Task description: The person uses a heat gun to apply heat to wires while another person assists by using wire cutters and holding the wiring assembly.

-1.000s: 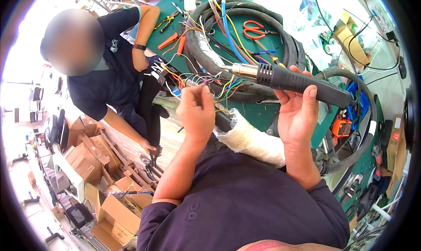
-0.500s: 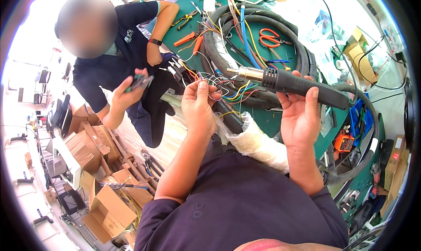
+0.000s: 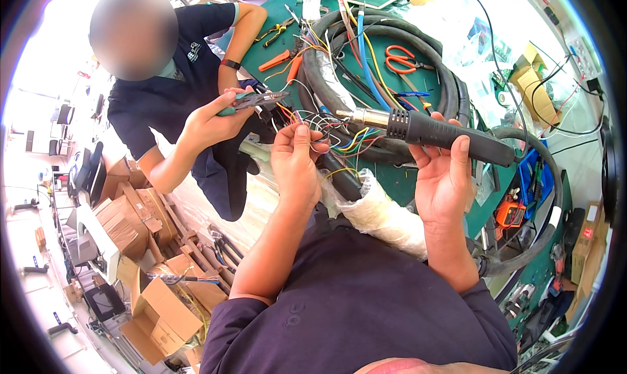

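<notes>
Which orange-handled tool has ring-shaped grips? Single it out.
The scissors inside the black cable coil: their grips close into rings, whereas the orange-handled tool left of the coil has two separate, straight handles.

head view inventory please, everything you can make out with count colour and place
table: one, green, centre to right
thick cable: count unclear, black, coiled on the table
thin wires: many, mixed colours, centre
heat gun: one, black with metallic nozzle, right of centre
wrapping: one, cream, between the forearms
scissors: one, orange-handled, inside the coil
yellow-and-black pliers: one, upper table
cardboard boxes: several, brown, lower left
co-worker: one, dark clothing, left
green-handled pliers: one, in the co-worker's hand
left grip: one, bare, pinching thin wires
right grip: one, bare, holding the heat gun
</notes>
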`<state>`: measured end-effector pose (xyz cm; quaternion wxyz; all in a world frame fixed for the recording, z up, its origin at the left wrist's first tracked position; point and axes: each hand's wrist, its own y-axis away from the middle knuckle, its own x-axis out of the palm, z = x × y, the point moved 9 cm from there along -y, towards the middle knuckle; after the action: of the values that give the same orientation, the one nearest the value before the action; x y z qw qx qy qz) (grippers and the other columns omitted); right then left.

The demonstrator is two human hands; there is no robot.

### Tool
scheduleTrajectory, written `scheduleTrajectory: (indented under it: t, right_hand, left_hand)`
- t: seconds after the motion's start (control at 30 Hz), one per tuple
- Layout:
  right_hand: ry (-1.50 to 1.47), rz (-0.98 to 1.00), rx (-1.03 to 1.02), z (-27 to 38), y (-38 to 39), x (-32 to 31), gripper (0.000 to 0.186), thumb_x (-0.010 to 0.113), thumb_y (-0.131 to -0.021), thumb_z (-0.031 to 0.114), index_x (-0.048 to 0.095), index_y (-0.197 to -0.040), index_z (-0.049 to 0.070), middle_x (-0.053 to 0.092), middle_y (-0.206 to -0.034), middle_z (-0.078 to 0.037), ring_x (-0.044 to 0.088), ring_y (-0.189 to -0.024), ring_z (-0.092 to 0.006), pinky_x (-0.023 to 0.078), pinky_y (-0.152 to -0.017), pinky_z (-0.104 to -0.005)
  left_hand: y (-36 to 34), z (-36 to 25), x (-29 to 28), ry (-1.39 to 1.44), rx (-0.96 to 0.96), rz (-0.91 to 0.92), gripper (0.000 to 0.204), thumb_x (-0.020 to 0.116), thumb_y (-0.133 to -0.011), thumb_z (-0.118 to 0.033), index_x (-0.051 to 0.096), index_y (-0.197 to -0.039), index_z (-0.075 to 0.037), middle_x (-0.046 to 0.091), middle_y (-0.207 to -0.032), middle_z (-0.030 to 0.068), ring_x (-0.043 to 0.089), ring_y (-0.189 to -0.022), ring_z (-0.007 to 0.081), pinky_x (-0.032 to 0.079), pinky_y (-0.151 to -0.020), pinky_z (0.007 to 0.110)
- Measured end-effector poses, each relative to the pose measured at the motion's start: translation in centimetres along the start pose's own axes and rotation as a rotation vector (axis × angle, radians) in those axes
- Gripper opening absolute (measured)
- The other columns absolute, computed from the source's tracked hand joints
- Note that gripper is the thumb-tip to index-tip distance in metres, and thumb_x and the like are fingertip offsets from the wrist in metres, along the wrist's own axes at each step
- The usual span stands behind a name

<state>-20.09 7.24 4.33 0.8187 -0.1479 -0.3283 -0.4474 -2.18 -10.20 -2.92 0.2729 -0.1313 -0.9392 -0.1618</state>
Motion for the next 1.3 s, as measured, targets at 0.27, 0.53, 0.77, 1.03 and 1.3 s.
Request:
scheduleTrajectory:
  t: [0.27, 0.53, 0.77, 1.03, 1.3]
  right_hand:
    - [-0.007, 0.016, -0.004, 0.07, 0.05, -0.1, 0.039, 0.05, -0.096, 0.035, 0.049, -0.122, 0.007, 0.051, -0.129, -0.016, 0.054, -0.116, -0.0283, 0.049, -0.096, -0.0424]
    - [-0.013, 0.016, -0.007, 0.16, 0.12, -0.12, 0.038, 0.05, -0.096, 0.035, 0.05, -0.121, 0.006, 0.051, -0.129, -0.017, 0.055, -0.116, -0.0288, 0.049, -0.096, -0.0427]
    - [-0.028, 0.027, -0.006, 0.28, 0.08, 0.0, 0.037, 0.051, -0.096, 0.034, 0.05, -0.121, 0.007, 0.052, -0.128, -0.017, 0.055, -0.116, -0.0288, 0.05, -0.095, -0.0431]
    - [-0.003, 0.007, -0.005, 0.24, 0.14, -0.09, 0.043, 0.055, -0.094, 0.035, 0.046, -0.124, 0.006, 0.052, -0.126, -0.013, 0.057, -0.11, -0.024, 0.05, -0.091, -0.0419]
    - [-0.028, 0.02, -0.009, 0.39, 0.17, -0.21, 0.038, 0.052, -0.096, 0.034, 0.048, -0.122, 0.006, 0.051, -0.128, -0.018, 0.055, -0.116, -0.0282, 0.05, -0.094, -0.0429]
  left_hand:
    - [0.11, 0.13, 0.03, 0.007, -0.005, -0.005, 0.012, 0.056, -0.095, -0.014, 0.052, -0.099, -0.003, 0.061, -0.081, 0.0075, 0.06, -0.062, 0.0114, 0.053, -0.065, 0.027]
    - [0.1, 0.25, 0.0, 0.002, -0.009, 0.011, 0.01, 0.055, -0.095, -0.014, 0.053, -0.099, -0.005, 0.061, -0.082, 0.0058, 0.059, -0.063, 0.0105, 0.053, -0.067, 0.027]
    - [0.13, 0.27, 0.01, -0.002, -0.007, 0.013, 0.01, 0.056, -0.095, -0.015, 0.053, -0.098, -0.006, 0.061, -0.083, 0.005, 0.059, -0.063, 0.0099, 0.052, -0.068, 0.028]
    - [0.09, 0.48, -0.16, -0.009, -0.013, 0.012, 0.009, 0.056, -0.095, -0.014, 0.053, -0.098, -0.006, 0.061, -0.083, 0.0051, 0.058, -0.063, 0.0098, 0.053, -0.069, 0.028]
    - [0.09, 0.34, -0.06, 0.011, 0.001, -0.005, 0.011, 0.056, -0.094, -0.013, 0.053, -0.097, -0.003, 0.061, -0.08, 0.0075, 0.059, -0.061, 0.0111, 0.053, -0.066, 0.028]
